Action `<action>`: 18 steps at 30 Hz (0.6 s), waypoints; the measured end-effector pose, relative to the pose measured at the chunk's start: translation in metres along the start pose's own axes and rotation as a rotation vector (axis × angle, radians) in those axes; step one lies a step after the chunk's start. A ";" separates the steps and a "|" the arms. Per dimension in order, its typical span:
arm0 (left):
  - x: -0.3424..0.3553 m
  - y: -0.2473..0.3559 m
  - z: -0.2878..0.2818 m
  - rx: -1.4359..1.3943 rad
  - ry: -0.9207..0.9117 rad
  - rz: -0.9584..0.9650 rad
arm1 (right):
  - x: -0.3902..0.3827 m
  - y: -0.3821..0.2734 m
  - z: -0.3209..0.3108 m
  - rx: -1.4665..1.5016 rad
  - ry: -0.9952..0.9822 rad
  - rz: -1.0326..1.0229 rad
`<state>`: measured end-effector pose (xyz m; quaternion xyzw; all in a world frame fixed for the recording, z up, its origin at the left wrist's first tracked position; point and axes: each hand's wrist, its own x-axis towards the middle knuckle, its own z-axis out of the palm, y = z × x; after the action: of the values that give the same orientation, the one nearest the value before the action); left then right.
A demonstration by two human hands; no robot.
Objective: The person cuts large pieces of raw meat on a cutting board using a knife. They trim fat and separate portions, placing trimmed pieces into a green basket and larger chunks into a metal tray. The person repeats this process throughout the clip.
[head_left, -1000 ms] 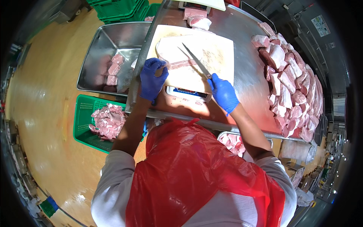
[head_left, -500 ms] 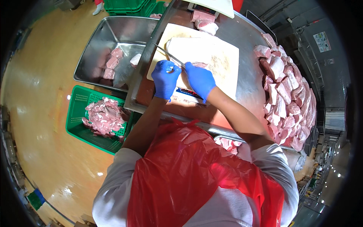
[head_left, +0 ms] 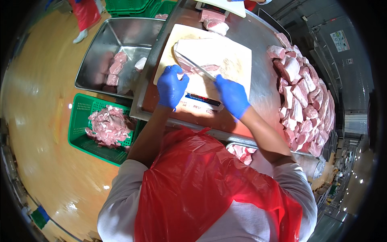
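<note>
A pale slab of meat (head_left: 201,52) lies on the white cutting board (head_left: 242,74), its pinkish cut side facing me. My right hand (head_left: 232,96), in a blue glove, is closed round the handle of a knife (head_left: 197,66). The thin blade points up and left across the slab's near side. My left hand (head_left: 172,86), gloved too, is curled shut by the slab's near left edge; whatever its fingers pinch is hidden.
A scale (head_left: 203,99) shows at the board's near edge. Many meat pieces (head_left: 304,97) are heaped right. Leftward are a steel tub (head_left: 96,52) with meat chunks and a green basket (head_left: 76,129) of trimmings (head_left: 109,125). Two meat blocks (head_left: 215,26) lie beyond the board.
My right hand has moved right and slightly toward me, drawing the knife along the slab. The left hand has shifted slightly left. A person in red has come into view at the far left.
</note>
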<state>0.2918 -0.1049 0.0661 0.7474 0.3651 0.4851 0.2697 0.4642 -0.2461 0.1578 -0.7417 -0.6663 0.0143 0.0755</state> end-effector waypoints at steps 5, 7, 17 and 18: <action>-0.004 -0.006 -0.007 0.046 -0.110 0.093 | 0.058 -0.026 0.021 -0.022 -0.128 0.081; -0.006 -0.014 -0.018 0.136 -0.171 0.085 | 0.052 -0.022 0.025 -0.040 -0.186 0.078; -0.031 -0.033 -0.122 0.186 -0.062 -0.173 | -0.067 0.065 -0.021 -0.137 -0.217 0.182; -0.018 -0.014 -0.107 0.220 -0.071 -0.008 | -0.061 0.056 -0.018 -0.072 -0.124 0.152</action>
<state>0.1848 -0.1064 0.0871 0.7876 0.4094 0.4143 0.2010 0.5144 -0.3143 0.1639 -0.7900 -0.6116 0.0418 0.0059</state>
